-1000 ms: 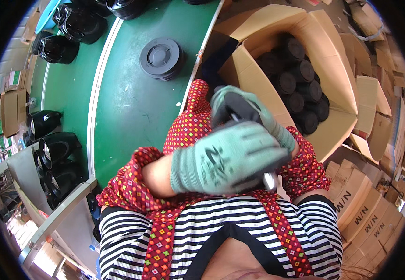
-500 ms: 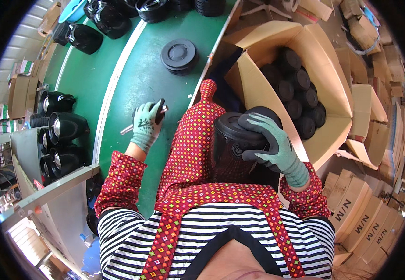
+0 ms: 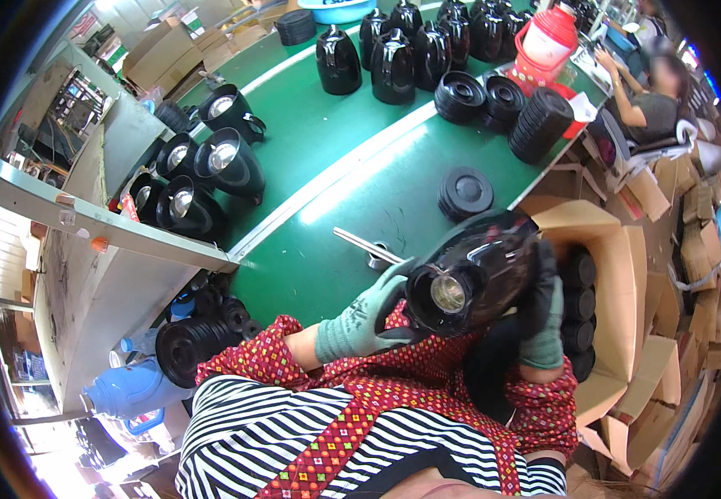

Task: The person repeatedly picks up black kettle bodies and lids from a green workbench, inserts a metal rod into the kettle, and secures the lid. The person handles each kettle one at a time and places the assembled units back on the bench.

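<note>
Both hands are grasping the black kettle body: left hand at seven o'clock, right hand at four; probably light, glossy, slippery.

Both gloved hands raised chest-high — left hand cupped beneath, right hand in a closed grip.

— Any packaging here?
— An open brown carton at the green table's right edge, holding stacked black discs.
— More?
— Flattened brown cartons piled further right, and brown boxes at the far left.
</note>
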Tool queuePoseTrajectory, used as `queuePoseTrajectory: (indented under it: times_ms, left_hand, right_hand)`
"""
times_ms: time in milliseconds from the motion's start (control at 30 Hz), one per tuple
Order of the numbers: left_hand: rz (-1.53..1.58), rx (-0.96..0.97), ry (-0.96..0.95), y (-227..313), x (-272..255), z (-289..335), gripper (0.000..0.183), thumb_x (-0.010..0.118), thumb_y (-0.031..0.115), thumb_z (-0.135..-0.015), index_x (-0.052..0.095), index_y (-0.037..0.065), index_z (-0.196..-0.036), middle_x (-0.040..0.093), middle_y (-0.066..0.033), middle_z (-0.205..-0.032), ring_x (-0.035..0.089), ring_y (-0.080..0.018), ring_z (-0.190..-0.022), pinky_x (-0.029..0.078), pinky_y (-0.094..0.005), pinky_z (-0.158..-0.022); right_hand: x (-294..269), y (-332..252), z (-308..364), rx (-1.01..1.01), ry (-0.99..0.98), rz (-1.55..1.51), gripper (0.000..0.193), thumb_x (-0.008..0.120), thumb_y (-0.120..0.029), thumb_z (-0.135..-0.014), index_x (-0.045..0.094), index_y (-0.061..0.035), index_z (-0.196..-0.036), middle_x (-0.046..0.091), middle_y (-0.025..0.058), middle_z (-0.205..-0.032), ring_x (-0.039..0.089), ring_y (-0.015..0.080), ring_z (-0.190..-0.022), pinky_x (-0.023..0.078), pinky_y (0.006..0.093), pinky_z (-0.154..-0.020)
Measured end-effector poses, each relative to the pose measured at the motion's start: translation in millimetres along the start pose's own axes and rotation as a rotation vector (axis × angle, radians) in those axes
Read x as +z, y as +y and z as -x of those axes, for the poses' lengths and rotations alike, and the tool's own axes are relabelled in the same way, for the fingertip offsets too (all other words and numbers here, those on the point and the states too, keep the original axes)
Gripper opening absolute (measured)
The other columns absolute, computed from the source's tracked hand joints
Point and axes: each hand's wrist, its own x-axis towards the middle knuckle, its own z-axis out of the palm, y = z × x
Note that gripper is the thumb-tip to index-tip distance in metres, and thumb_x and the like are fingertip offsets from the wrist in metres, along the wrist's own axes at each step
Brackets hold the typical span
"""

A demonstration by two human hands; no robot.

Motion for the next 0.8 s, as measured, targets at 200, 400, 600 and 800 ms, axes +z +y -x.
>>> queuePoseTrajectory:
  times_ms: [200, 400, 600, 800]
  left_hand:
    - [0.37, -0.288, 0.442, -50.9, -56.9, -33.8, 0.039, 0.075, 0.021, -0.096, 0.065, -0.002, -0.127, 0.073, -0.0173, -0.116, 0.07, -0.0233, -0.1, 0.056, -0.0376, -0.091]
    - [-0.013, -0.409, 0.743, -177.9, -192.1, -160.2, 0.042, 0.072, 0.032, -0.101, 0.068, -0.003, -0.125, 0.074, -0.0108, -0.101, 0.072, -0.0178, -0.087, 0.061, -0.0313, -0.074]
    - [-0.352, -0.484, 0.97, -219.0, -242.5, -223.2, 0.05, 0.08, 0.056, -0.088, 0.074, 0.008, -0.101, 0.069, -0.0047, -0.073, 0.066, -0.0182, -0.065, 0.051, -0.0362, -0.063]
    - [-0.87, -0.417, 0.956, -174.2, -228.8, -136.0, 0.089, 0.085, 0.049, -0.081, 0.047, 0.003, -0.147, 0.049, -0.0252, -0.149, 0.054, -0.0393, -0.135, 0.048, -0.0436, -0.11]
  right_hand:
    - [18.1, 92.3, -50.4, -0.181, -0.065, 0.156, 0.054, 0.048, -0.045, -0.112, 0.059, -0.0027, -0.144, 0.064, 0.0101, -0.137, 0.059, 0.0204, -0.127, 0.046, 0.0389, -0.111]
    - [17.7, 134.9, -31.9, -0.688, -0.455, 0.811, 0.042, 0.057, -0.009, -0.092, 0.064, 0.0021, -0.132, 0.067, 0.0228, -0.128, 0.064, 0.0406, -0.118, 0.049, 0.0445, -0.104]
    - [28.5, 130.0, -38.6, -0.622, -0.438, 0.847, 0.026, 0.06, -0.013, -0.099, 0.073, 0.0019, -0.115, 0.073, 0.0208, -0.11, 0.07, 0.0398, -0.1, 0.055, 0.044, -0.089]
    - [37.0, 130.1, -40.9, -0.594, -0.454, 0.883, 0.024, 0.059, -0.012, -0.101, 0.074, 0.0033, -0.113, 0.074, 0.0204, -0.109, 0.071, 0.0384, -0.1, 0.055, 0.0427, -0.089]
